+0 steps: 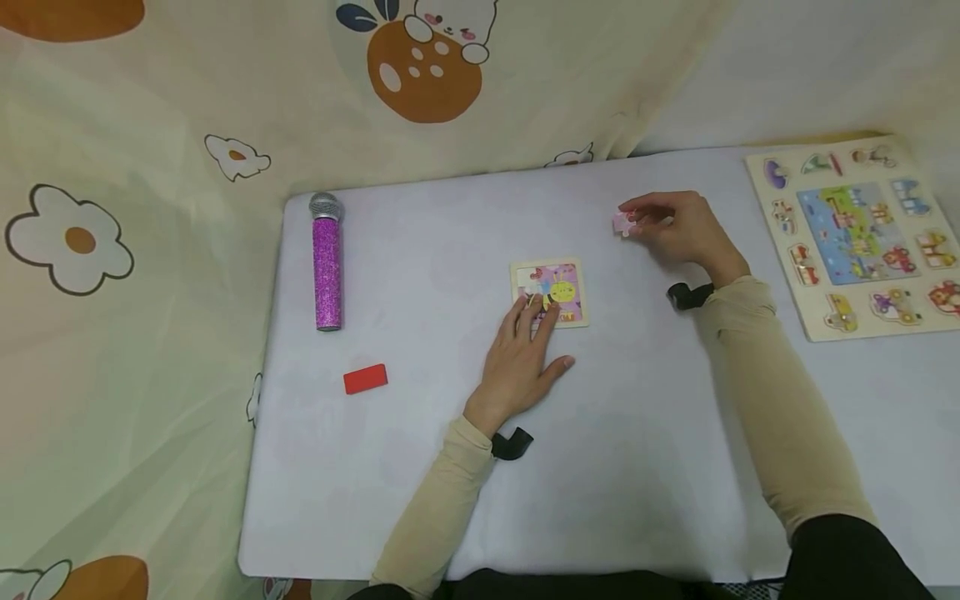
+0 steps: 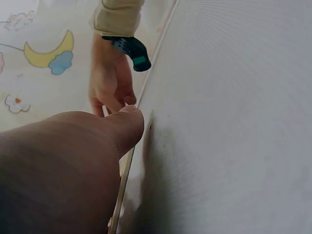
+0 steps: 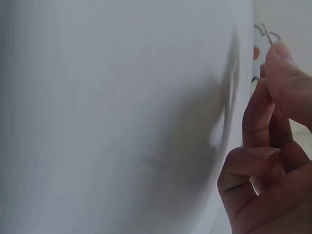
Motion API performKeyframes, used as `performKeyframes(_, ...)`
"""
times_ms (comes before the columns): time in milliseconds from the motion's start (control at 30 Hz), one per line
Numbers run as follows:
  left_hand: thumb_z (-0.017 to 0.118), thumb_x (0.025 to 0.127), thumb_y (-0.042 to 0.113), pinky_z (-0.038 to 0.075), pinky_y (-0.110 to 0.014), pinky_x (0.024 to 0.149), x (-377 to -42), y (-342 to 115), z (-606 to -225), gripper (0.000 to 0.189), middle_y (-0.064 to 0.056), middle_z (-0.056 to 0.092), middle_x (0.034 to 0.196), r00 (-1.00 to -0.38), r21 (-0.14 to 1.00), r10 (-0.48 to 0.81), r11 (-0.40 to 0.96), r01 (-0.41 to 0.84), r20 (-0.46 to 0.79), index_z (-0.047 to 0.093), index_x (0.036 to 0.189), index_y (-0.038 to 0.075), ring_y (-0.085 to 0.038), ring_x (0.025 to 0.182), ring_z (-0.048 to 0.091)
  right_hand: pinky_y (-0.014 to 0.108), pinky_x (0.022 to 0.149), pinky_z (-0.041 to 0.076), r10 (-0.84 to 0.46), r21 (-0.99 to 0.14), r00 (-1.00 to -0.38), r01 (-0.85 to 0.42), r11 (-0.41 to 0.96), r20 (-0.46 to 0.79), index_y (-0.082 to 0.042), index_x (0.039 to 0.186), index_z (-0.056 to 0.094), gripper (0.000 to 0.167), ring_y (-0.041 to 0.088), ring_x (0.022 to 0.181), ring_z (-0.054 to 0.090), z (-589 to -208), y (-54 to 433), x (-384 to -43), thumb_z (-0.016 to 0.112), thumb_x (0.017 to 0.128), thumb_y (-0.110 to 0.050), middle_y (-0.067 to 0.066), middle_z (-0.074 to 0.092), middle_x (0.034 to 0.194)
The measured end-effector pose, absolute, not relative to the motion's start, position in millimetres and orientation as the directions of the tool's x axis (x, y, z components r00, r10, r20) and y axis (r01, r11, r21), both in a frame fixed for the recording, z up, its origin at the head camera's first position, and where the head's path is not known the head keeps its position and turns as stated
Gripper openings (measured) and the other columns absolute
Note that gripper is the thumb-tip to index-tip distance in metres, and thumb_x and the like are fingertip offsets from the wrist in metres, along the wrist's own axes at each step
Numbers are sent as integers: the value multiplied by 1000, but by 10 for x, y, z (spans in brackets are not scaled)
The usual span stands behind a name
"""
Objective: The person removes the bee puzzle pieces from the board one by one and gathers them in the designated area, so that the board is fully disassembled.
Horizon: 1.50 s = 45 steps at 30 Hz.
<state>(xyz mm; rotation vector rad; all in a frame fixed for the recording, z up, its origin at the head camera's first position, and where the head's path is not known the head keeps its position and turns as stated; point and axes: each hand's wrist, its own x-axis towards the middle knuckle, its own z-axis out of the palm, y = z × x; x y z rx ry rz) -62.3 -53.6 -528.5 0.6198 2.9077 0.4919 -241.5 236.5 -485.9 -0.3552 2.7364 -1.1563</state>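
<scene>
A small square jigsaw puzzle (image 1: 572, 307) with a yellow bee picture lies mid-table in the head view. My left hand (image 1: 517, 367) rests on its lower left part with straight fingers, covering some of the picture; the thumb (image 2: 129, 129) is spread out to the side. To the right and farther back, my right hand (image 1: 686, 229) pinches a pink puzzle piece (image 1: 622, 223) between thumb and fingertips. The right wrist view shows that puzzle piece (image 3: 267, 34) edge-on as a thin sliver above the thumb, with the other fingers curled below.
A purple glitter microphone (image 1: 327, 267) lies at the table's left, with a red block (image 1: 365, 379) nearer the front. At the right lies a large wooden puzzle board (image 1: 813, 312) with several picture pieces. A patterned curtain (image 1: 187, 333) hangs along the back and left.
</scene>
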Motion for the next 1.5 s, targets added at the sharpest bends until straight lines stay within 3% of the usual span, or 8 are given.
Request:
performKeyframes(167, 57, 106, 56, 13, -42, 135, -607, -533, -5280, 82, -16, 22, 174, -907, 336, 417, 864, 375, -59, 28, 169, 13, -34, 165, 7, 26, 86, 43, -269, -674, -957, -129, 727, -107, -14, 132, 76, 36, 26, 104, 64, -4872, 2416, -2465, 78, 96, -13, 16, 75, 125)
performKeyframes(267, 56, 106, 56, 14, -41, 135, -598, -531, -5274, 82, -16, 22, 174, -907, 335, 417, 865, 374, -62, 27, 169, 13, -34, 165, 7, 31, 85, 43, -262, -649, -957, -121, 751, -126, -13, 131, 76, 36, 29, 104, 63, -4886, 2421, -2484, 79, 95, -13, 18, 74, 125)
performKeyframes(500, 57, 106, 56, 16, -42, 134, -589, -528, -5274, 81, -16, 23, 174, -909, 331, 413, 866, 374, -56, 28, 168, 13, -34, 165, 8, 30, 76, 42, -245, -617, -957, -99, 780, -157, -15, 129, 78, 37, 23, 92, 58, -4887, 2409, -2507, 82, 92, -16, 20, 74, 119)
performKeyframes(767, 57, 106, 55, 15, -42, 135, -591, -539, -5256, 82, -16, 22, 175, -912, 338, 405, 868, 362, -62, 27, 169, 14, -33, 165, 7, 29, 71, 40, -235, -619, -948, -55, 784, -214, -16, 133, 76, 40, 23, 90, 54, -4863, 2382, -2538, 82, 94, -19, 17, 71, 115)
performKeyframes(1000, 57, 106, 56, 16, -41, 134, -609, -542, -5261, 81, -15, 22, 175, -911, 335, 407, 869, 364, -65, 27, 169, 14, -33, 165, 8, 32, 76, 40, -236, -626, -944, -43, 779, -229, -17, 138, 73, 45, 25, 94, 54, -4857, 2403, -2559, 81, 94, -23, 18, 70, 121)
performKeyframes(1200, 55, 107, 56, 14, -40, 135, -612, -532, -5273, 81, -15, 22, 175, -906, 333, 416, 867, 371, -73, 25, 169, 15, -33, 165, 7, 25, 82, 41, -207, -695, -960, -19, 718, -188, -18, 140, 72, 48, 18, 99, 57, -4819, 2411, -2455, 81, 95, -30, 16, 69, 124)
performKeyframes(1333, 55, 107, 56, 13, -41, 135, -618, -538, -5273, 81, -16, 22, 175, -905, 335, 419, 864, 376, -66, 26, 169, 14, -33, 165, 7, 21, 77, 42, -242, -719, -963, -82, 690, -122, -14, 128, 78, 37, 15, 90, 58, -4751, 2229, -2346, 80, 96, -32, 13, 70, 110)
performKeyframes(1500, 57, 106, 56, 13, -40, 135, -627, -550, -5266, 81, -15, 22, 174, -907, 332, 418, 864, 378, -53, 27, 169, 14, -33, 165, 9, 22, 73, 43, -398, -701, -916, -255, 666, -45, -9, 115, 81, 24, 21, 85, 61, -4709, 1858, -2231, 83, 94, -21, 11, 72, 96)
